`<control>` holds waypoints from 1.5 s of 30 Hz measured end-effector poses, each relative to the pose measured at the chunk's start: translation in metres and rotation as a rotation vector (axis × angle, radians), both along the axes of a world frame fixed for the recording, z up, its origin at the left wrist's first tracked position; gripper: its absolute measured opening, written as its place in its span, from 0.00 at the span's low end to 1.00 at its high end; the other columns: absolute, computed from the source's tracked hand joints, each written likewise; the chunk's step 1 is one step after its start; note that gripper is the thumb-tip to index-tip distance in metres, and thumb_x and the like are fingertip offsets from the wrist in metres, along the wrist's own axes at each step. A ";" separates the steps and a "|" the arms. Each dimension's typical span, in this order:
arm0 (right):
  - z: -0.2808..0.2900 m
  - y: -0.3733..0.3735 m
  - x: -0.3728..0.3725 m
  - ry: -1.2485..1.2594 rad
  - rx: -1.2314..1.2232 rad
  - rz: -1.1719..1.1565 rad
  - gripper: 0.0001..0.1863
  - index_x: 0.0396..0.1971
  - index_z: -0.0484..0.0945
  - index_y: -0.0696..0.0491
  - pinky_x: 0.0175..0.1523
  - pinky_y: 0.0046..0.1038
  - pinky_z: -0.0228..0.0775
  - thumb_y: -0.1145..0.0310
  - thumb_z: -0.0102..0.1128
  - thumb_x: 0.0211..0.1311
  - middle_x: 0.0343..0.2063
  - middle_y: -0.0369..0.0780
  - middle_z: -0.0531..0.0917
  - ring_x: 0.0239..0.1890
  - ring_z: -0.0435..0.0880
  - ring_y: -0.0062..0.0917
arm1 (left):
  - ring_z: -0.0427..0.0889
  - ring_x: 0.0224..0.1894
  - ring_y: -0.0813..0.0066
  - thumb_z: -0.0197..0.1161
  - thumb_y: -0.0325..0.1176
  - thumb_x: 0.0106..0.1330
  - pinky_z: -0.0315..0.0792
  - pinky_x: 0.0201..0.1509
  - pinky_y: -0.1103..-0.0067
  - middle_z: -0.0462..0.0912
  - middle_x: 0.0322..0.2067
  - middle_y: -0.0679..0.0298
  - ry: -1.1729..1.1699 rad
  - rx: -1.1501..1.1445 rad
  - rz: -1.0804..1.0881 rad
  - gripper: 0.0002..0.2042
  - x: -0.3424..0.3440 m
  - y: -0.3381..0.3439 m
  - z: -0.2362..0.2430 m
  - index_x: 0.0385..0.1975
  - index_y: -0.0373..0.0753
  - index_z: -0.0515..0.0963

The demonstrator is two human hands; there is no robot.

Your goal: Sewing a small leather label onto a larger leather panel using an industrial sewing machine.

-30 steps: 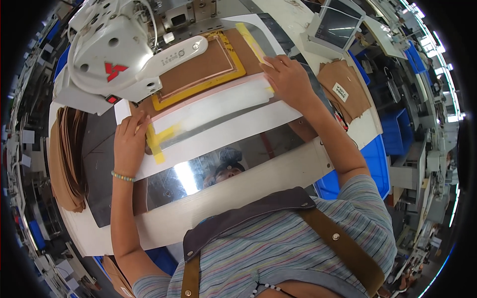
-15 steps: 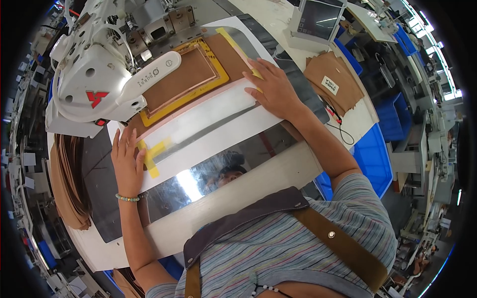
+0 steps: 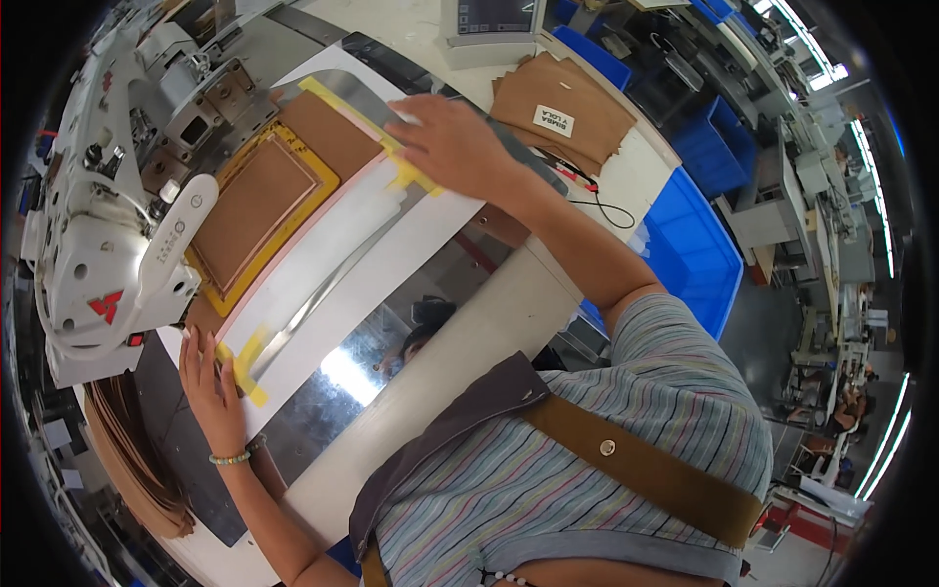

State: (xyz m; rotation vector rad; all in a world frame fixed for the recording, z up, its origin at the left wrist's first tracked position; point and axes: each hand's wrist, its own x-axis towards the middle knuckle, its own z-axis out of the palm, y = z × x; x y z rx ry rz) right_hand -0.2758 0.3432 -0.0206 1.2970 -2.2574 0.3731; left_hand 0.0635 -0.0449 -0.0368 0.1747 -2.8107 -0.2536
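Observation:
My left hand [image 3: 212, 401], a beaded bracelet on its wrist, lies with outstretched fingers at the left end of a taped template sheet [image 3: 318, 256], beside yellow tape [image 3: 252, 360]. Over the sheet's right end is my right hand [image 3: 448, 145], slightly blurred, fingers extended near more yellow tape [image 3: 403, 174] and holding nothing I can see. Between the hands, a brown panel [image 3: 344, 132] lies on the template, with a yellow rectangular frame [image 3: 321, 178] pressed over it. A white sewing machine head [image 3: 98, 284] with a long white arm [image 3: 176, 235] stands over the panel's left side.
Brown pieces with a white label lie in a stack [image 3: 562, 103] at the right, near a cable [image 3: 611, 210]. A blue bin [image 3: 690, 254] stands beyond the table edge. More brown pieces [image 3: 132, 455] hang together at the left. A screen [image 3: 494, 18] stands at the back.
The view has swung rightward, so the machine and panel appear farther left. My right hand has shifted off the panel's edge, uncovering the yellow tape there. The left hand stays at the template's left end.

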 end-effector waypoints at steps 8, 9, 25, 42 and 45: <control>0.024 0.148 -0.075 -0.386 0.264 -0.631 0.09 0.36 0.90 0.51 0.47 0.45 0.79 0.62 0.70 0.61 0.32 0.43 0.90 0.40 0.89 0.42 | 0.65 0.79 0.51 0.59 0.31 0.78 0.59 0.82 0.59 0.70 0.76 0.54 0.024 0.057 0.036 0.22 0.001 0.003 0.001 0.70 0.39 0.77; 0.018 0.160 -0.079 -0.460 0.192 -0.607 0.09 0.35 0.89 0.51 0.46 0.44 0.78 0.62 0.72 0.59 0.32 0.43 0.90 0.39 0.88 0.42 | 0.65 0.79 0.51 0.59 0.31 0.78 0.59 0.82 0.59 0.70 0.76 0.54 0.000 0.050 0.043 0.22 0.001 0.004 0.003 0.70 0.39 0.77; 0.060 -0.166 -0.031 -0.250 0.067 0.485 0.10 0.45 0.88 0.52 0.49 0.38 0.79 0.67 0.68 0.68 0.40 0.43 0.88 0.40 0.87 0.36 | 0.78 0.59 0.39 0.64 0.31 0.75 0.70 0.66 0.57 0.83 0.57 0.43 0.032 0.110 0.054 0.15 -0.066 -0.059 0.002 0.53 0.27 0.82; -0.029 -0.220 0.040 -0.338 0.029 0.837 0.21 0.57 0.89 0.43 0.76 0.44 0.62 0.76 0.61 0.68 0.64 0.36 0.82 0.70 0.75 0.34 | 0.84 0.61 0.51 0.67 0.26 0.71 0.76 0.66 0.66 0.86 0.59 0.50 0.039 0.478 -0.004 0.17 -0.096 -0.117 -0.057 0.59 0.35 0.83; -0.028 -0.219 0.042 -0.278 0.036 0.828 0.22 0.58 0.89 0.42 0.74 0.43 0.64 0.76 0.59 0.69 0.64 0.37 0.82 0.69 0.76 0.35 | 0.84 0.62 0.53 0.68 0.26 0.69 0.77 0.66 0.65 0.86 0.59 0.52 0.047 0.391 -0.121 0.19 -0.114 -0.122 -0.058 0.60 0.37 0.83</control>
